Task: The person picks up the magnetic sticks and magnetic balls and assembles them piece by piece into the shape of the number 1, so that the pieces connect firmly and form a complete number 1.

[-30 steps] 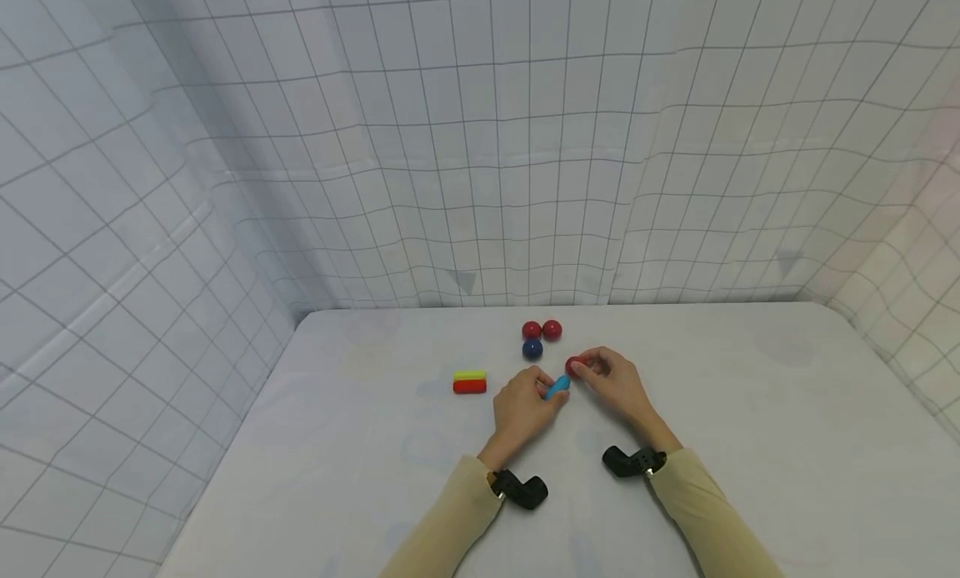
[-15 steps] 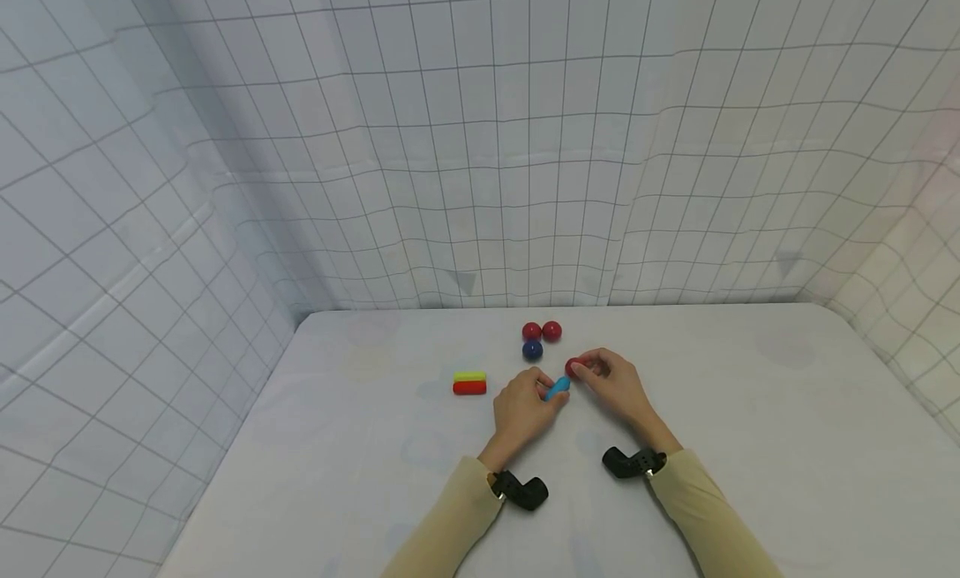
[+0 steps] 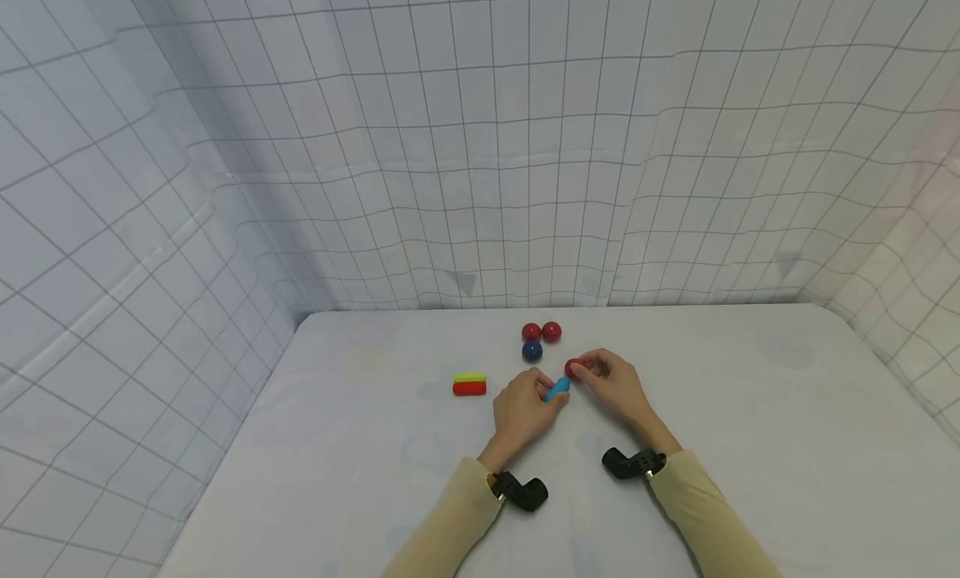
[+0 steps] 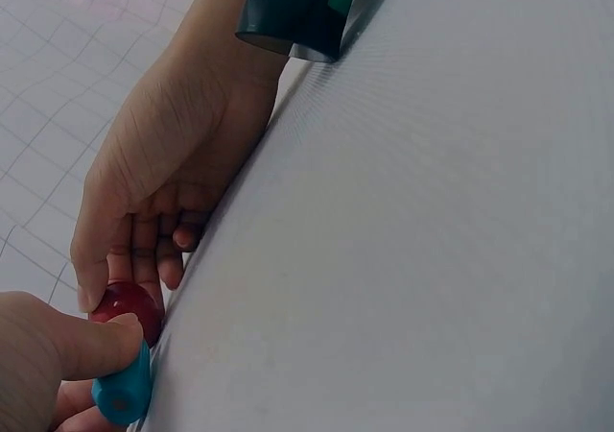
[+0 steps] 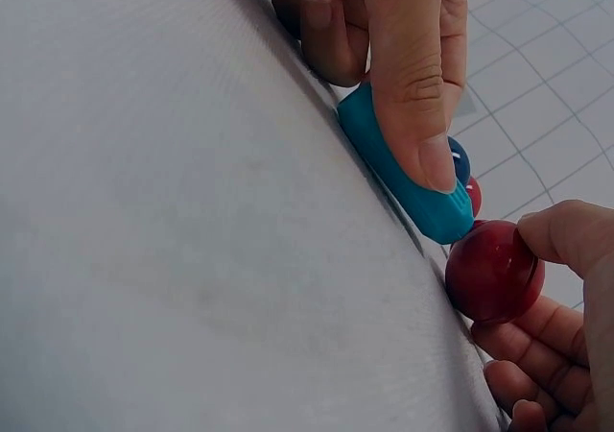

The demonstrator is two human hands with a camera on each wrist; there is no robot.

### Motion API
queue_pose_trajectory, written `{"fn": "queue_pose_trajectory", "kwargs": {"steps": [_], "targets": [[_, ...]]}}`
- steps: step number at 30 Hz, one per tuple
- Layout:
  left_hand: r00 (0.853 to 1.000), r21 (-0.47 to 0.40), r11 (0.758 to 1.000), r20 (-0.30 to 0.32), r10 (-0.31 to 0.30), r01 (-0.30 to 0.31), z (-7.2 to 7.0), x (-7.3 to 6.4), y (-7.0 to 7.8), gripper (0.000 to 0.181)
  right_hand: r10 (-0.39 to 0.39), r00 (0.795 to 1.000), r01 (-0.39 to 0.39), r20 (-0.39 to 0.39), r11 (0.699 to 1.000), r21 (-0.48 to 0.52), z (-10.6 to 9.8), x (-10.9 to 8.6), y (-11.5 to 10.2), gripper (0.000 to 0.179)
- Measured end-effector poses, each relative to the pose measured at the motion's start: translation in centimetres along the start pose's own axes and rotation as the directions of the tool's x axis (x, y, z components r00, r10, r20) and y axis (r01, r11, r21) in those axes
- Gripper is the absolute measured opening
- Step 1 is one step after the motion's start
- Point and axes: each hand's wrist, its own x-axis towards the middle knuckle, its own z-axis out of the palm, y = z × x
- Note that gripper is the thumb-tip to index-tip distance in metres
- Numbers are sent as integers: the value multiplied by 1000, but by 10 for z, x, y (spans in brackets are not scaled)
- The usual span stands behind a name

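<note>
My left hand [image 3: 520,403] pinches the blue stick [image 3: 557,387] between thumb and fingers, the thumb laid along it, probably to keep it steady and its end pointed at the red ball [image 5: 491,274] beside it. My right hand [image 3: 615,385] holds that ball, fingers drawn in narrow around it, I judge because a round thing would roll off at a nudge. Stick and ball sit low at the desk [image 3: 360,478], end to side; I see no gap, but can't tell whether they're joined. Just beyond, a second red ball [image 3: 532,332], a third red ball [image 3: 552,331] and a dark blue ball [image 3: 532,351] cluster close, within reach. Leftward, the yellow stick [image 3: 470,377] and red stick [image 3: 470,388] lie side by side, neatly paired.
</note>
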Motion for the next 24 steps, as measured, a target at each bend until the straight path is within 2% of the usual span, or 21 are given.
{"fn": "queue_pose_trajectory", "kwargs": {"steps": [24], "targets": [[1000,-12,1000,-2,2,-2,1,1,3,24,2,1000,-2,1,1000,25,1,2,3,22]]}}
